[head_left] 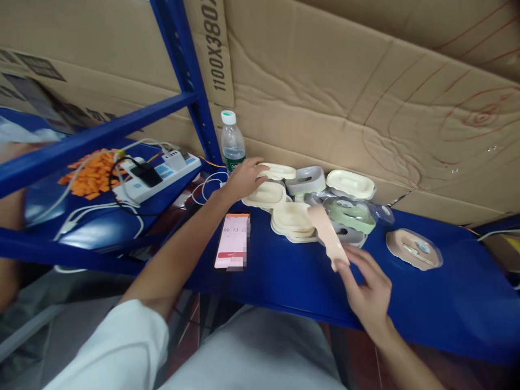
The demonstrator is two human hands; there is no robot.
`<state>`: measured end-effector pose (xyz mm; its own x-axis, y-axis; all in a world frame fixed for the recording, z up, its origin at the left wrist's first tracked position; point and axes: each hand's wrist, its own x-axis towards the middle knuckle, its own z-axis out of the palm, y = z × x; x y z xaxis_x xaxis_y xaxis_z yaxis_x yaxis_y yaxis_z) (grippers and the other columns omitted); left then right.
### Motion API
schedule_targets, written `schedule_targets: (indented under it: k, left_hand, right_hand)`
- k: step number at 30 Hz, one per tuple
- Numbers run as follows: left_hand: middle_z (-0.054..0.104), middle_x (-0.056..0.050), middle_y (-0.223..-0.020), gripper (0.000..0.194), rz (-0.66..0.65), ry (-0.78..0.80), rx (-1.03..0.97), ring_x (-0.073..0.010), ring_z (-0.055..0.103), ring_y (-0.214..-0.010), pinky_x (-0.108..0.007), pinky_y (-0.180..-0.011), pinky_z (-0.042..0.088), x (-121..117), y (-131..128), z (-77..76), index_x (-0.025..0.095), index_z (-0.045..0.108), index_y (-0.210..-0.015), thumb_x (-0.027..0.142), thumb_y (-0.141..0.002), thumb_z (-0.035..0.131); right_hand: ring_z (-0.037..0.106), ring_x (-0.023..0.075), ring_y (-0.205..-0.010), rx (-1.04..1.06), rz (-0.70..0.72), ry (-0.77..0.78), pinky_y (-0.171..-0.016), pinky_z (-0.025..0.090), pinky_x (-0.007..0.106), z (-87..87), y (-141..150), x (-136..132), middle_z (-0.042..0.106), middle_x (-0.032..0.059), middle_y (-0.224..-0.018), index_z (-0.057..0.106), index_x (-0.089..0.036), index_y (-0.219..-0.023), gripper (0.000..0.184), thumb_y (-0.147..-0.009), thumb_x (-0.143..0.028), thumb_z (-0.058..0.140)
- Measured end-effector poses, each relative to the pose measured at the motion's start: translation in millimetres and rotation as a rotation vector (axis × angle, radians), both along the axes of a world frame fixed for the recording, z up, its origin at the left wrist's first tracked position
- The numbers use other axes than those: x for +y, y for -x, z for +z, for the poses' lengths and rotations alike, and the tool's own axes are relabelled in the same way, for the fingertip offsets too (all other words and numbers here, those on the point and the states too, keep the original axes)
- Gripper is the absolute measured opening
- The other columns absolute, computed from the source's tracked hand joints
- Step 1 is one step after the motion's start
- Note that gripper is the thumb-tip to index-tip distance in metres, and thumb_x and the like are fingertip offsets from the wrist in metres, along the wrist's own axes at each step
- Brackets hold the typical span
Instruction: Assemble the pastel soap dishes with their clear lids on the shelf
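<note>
"Cardboard point(292, 103) rose behind the blue bench point(276, 276); what lay on it?"

"Cream trays point(294, 218) sat stacked near its middle, and the left hand point(244, 179) was at a pale tray point(282, 171) farther back, its fingers bent over one end, though their grip could not be told."

"And the right hand point(369, 287)?"

"Its fingers pinched the near end of a peach piece point(328, 235), close to the stack."
</note>
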<state>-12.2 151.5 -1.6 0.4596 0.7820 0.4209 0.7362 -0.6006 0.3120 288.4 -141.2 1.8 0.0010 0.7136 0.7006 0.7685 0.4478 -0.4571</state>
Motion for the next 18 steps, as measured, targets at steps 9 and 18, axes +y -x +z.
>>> schedule_targets:
  k: [9,18]
  left_hand:
    - [0.077,-0.011,-0.125,0.027,-0.006,-0.215,-0.115,-0.0292,0.07,-0.123,-0.048,-0.11,0.056,-118,18,29.6,0.019,0.074,-0.122,0.032,-0.108,0.055]
    - [0.077,-0.012,-0.124,0.029,-0.288,-0.087,0.058,-0.0277,0.072,-0.127,-0.044,-0.109,0.064,-287,-9,-44.3,0.017,0.069,-0.132,0.016,-0.104,0.064]
  right_hand:
    - [0.077,0.0251,-0.098,0.454,-0.295,0.006,-0.084,0.058,0.037,-64.7,-3,-64,0.081,0.0067,-0.108,0.082,-0.022,-0.104,0.013,-0.1,-0.03,0.073]
    - [0.075,0.0287,-0.111,0.096,-0.049,0.104,-0.101,0.056,0.049,-59.9,-12,-54,0.081,0.0083,-0.116,0.078,-0.025,-0.117,0.017,-0.103,-0.028,0.07]
